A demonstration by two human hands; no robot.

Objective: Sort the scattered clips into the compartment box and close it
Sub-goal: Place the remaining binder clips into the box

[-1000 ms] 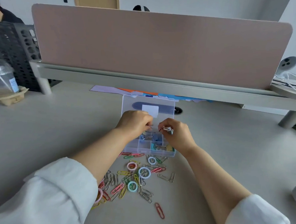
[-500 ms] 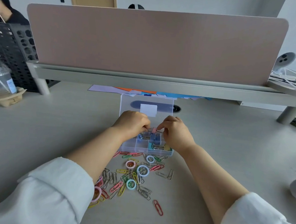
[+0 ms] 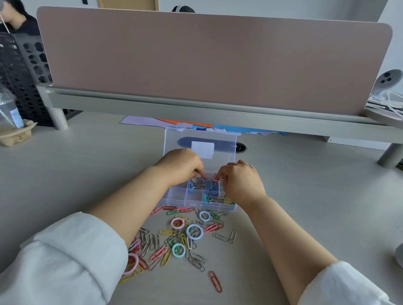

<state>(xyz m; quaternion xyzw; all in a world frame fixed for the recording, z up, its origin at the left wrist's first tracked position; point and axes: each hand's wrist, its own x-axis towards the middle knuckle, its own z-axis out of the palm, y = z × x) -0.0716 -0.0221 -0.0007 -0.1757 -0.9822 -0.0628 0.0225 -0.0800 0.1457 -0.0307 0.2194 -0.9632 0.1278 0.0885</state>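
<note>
— Well, where do we have the compartment box (image 3: 198,199) right now?

— We have it on the desk (image 3: 76,180), straight ahead of us, with its clear lid (image 3: 200,144) standing open and tilted back toward the divider panel (image 3: 211,58). Blue binder clips (image 3: 199,186) sit in a middle compartment, and a teal and a yellow one (image 3: 217,199) in the near right compartment. The near left compartments look bare.

— And our hands?

— Both are over the far row of the box. Our left hand (image 3: 182,166) has its fingers curled and pinched on something small and pink (image 3: 203,176); our right hand (image 3: 240,179) is curled the same way, pinching a small pink piece (image 3: 215,176) of its own. We cannot tell whether those are two clips or two ends of one.

— What about the loose clips?

— We see the scattered paper clips (image 3: 178,240) on the desk just in front of the box, between our forearms: silver, pink, yellow, green ones, some round ring clips (image 3: 194,232) among them, and one red clip (image 3: 215,281) lying apart, nearest to us.

— And further out?

— Coloured paper sheets (image 3: 185,124) lie under the raised shelf behind the box. At far left we see a domed plastic cup (image 3: 0,109) in a cardboard carrier, with a black perforated crate (image 3: 24,70) behind it.
</note>
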